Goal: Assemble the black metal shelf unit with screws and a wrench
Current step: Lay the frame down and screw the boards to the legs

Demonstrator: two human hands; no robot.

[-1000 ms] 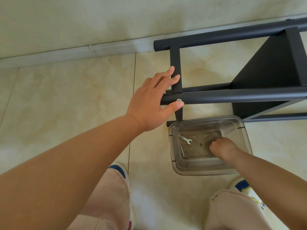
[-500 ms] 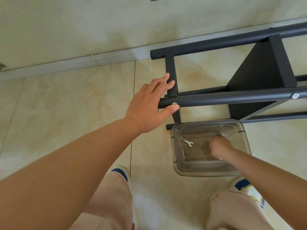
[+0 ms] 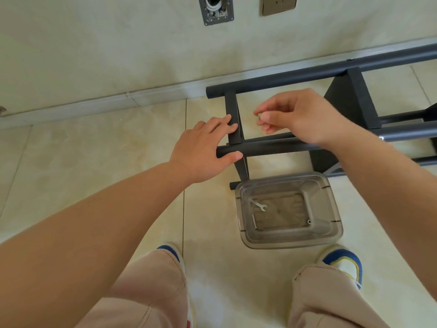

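Head view:
- Black metal shelf unit: lies on its side on the tiled floor, by the wall's skirting at the far edge of the floor. Long round tubes run left to right; a flat crossbar joins the far tube to the near tube close to their left ends. A flat black shelf panel stands between the tubes toward the right.
- Left hand: fingers nearly straight and spread, laid on the crossbar; thumb stretched under the left end of the near tube, touching it. The hand braces the frame rather than wrapping it.
- Right hand: held above the frame, between the far and near tubes, just right of the crossbar. Thumb and forefinger pinched together on a small metal piece, too small to tell whether screw or washer; other fingers loosely curled.
- Clear plastic container: on the floor against the near side of the frame, below its left end.
- Small wrench: silver, open-ended, lying on the container's bottom near its far left corner.
- Thin metal rod: along the container's left wall; kind cannot be told.
- Small ring-shaped part: near the container's right wall.
- Person's knees in beige trousers and blue-and-white shoes: at the near edge of the floor.
- Wall fittings: an open box and a cover plate on the wall.
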